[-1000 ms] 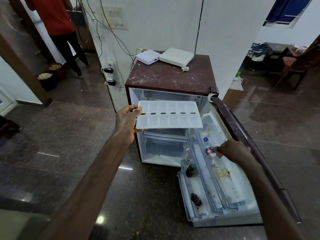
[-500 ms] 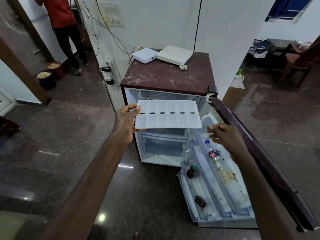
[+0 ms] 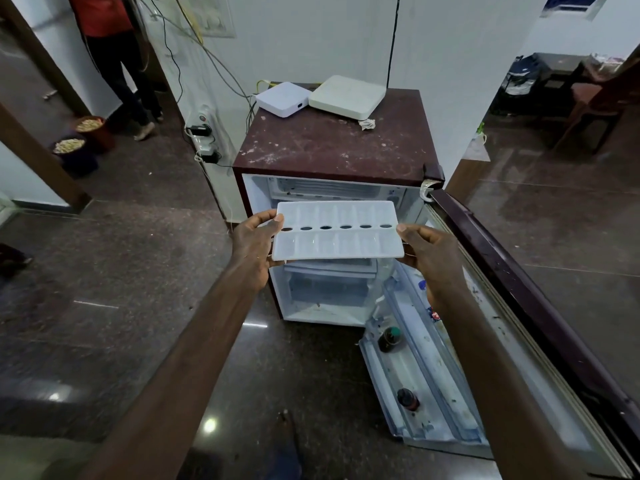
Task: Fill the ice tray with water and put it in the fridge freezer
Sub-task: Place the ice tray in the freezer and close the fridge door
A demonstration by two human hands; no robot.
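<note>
A white ice tray (image 3: pixel 337 233) with two rows of cells and a line of oval holes hangs level in front of the open mini fridge (image 3: pixel 332 150). My left hand (image 3: pixel 254 239) grips its left end. At the tray's right end, my right hand (image 3: pixel 429 252) holds on. The freezer compartment (image 3: pixel 332 190) sits open at the top of the fridge, just behind and above the tray. I cannot tell whether the cells hold water.
The maroon fridge door (image 3: pixel 519 306) stands wide open to the right, with small bottles (image 3: pixel 389 339) in its shelves. Two white boxes (image 3: pixel 346 97) lie on the fridge top. A person (image 3: pixel 117 57) stands at far left beside two buckets (image 3: pixel 78 143). Cables hang on the wall.
My right hand left the fridge door and rose to take hold of the tray's right end. The tray stayed in front of the fridge, and the view moved closer.
</note>
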